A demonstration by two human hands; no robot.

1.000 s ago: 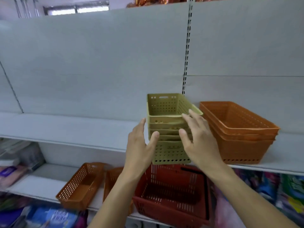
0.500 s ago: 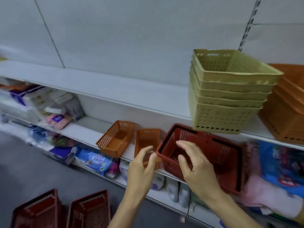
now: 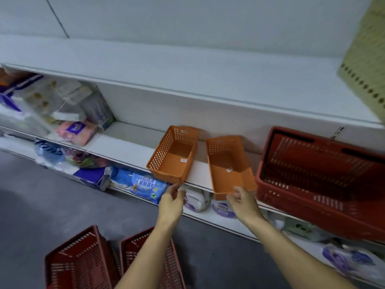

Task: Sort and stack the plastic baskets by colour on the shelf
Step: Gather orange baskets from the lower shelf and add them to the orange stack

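Note:
Two small orange baskets stand side by side on the middle shelf [image 3: 125,147]. My left hand [image 3: 171,202] is just under the front corner of the left orange basket [image 3: 174,155], fingers apart and holding nothing. My right hand [image 3: 242,202] pinches the front rim of the right orange basket [image 3: 228,163], which juts over the shelf edge. A large red basket [image 3: 316,176] sits on the same shelf to the right. The side of the green basket stack [image 3: 366,65] shows on the upper shelf at the top right edge.
Two red baskets [image 3: 81,261] [image 3: 169,265] stand on the grey floor below my arms. Packs of tissue and wipes [image 3: 143,183] fill the lower shelf and the left end of the middle shelf. The upper shelf [image 3: 187,74] runs across the view.
My view has dropped and swung left from the green stack on the upper shelf. Both hands came down from that stack to the two orange baskets, and my right hand took hold of one.

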